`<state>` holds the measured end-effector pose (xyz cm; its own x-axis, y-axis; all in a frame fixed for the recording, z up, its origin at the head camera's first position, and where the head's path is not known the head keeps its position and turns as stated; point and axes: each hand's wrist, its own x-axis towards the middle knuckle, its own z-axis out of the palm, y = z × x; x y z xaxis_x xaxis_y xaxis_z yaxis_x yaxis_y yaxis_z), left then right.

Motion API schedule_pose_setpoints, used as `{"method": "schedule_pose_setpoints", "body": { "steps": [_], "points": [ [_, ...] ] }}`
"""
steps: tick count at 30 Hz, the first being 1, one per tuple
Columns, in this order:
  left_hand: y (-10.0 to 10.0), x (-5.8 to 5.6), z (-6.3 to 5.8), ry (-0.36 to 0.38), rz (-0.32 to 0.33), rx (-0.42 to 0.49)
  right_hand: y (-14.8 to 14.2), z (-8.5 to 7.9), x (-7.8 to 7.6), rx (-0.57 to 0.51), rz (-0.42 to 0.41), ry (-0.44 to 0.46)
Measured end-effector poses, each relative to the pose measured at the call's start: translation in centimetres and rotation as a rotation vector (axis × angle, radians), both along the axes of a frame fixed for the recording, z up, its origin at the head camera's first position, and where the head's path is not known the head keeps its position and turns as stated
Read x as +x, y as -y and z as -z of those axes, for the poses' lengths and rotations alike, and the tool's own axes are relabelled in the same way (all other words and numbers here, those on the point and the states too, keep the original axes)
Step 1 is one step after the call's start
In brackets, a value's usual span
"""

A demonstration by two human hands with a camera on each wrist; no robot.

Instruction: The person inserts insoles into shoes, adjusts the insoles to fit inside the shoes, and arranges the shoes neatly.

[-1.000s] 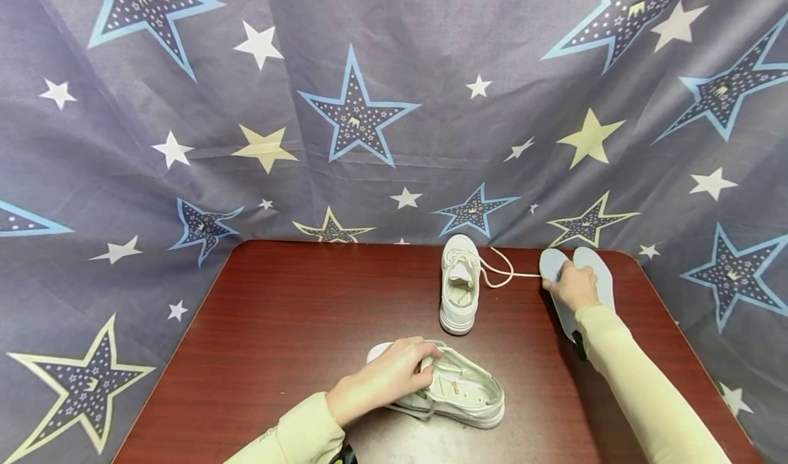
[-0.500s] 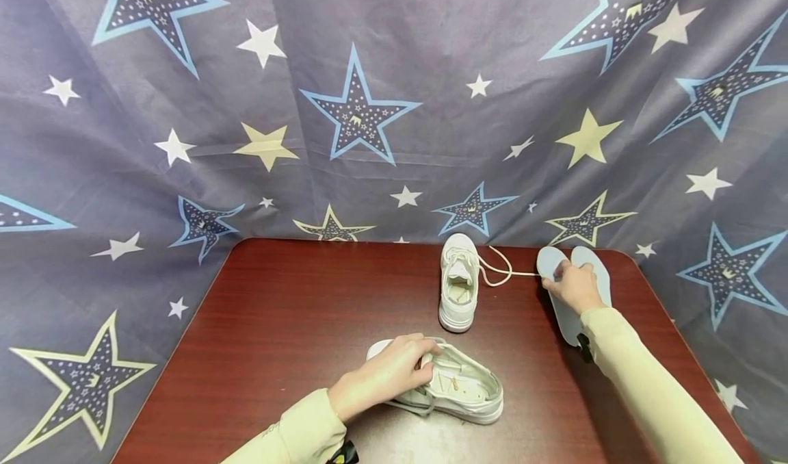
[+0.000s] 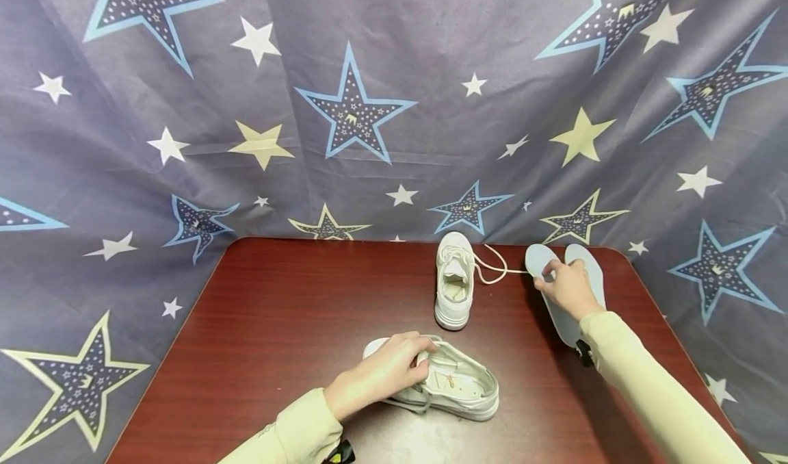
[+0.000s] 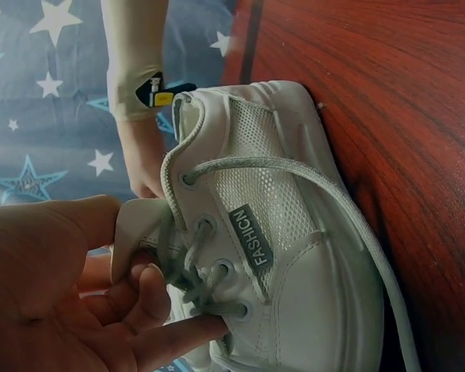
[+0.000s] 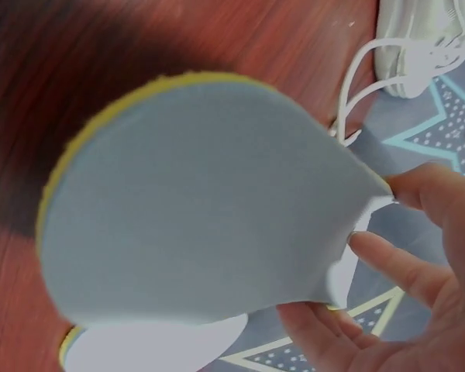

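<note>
In the head view a white lace-up shoe [image 3: 470, 387] lies on the table's near side, opening up and toe to the left. My left hand [image 3: 383, 369] is at its front; the left wrist view shows thumb and fingers pinching the shoe's tongue [image 4: 136, 225], with one finger on the laces [image 4: 194, 267]. My right hand [image 3: 569, 287] grips a light blue-grey insole [image 5: 201, 201] with a yellow edge by its narrower part, thumb and fingers at its edges. The insole looks raised at a slant. A second insole [image 3: 592, 272] lies just right of it.
Another white shoe [image 3: 454, 282] stands farther back, toe toward the curtain, its loose lace [image 3: 495, 272] trailing right toward the insoles. A star-patterned grey curtain [image 3: 382, 142] hangs close behind the dark red wooden table [image 3: 308, 300].
My right hand and the gripped insole have shifted slightly left, widening the gap to the second insole's top. The left hand stays on the shoe's tongue.
</note>
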<state>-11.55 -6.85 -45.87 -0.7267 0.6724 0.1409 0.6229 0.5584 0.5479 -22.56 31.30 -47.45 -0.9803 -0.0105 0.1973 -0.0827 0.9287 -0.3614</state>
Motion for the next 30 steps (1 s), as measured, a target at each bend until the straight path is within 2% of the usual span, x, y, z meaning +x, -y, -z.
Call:
{"method": "schedule_pose_setpoints", "body": {
  "steps": [18,30],
  "points": [
    [-0.1,0.0,0.1,0.017,-0.017,0.022,3.2,-1.7,2.4,-0.014,-0.094,-0.079],
    [-0.1,-0.1,0.1,0.013,-0.006,0.018,4.6,-2.3,4.1,-0.045,-0.109,-0.002]
  ]
}}
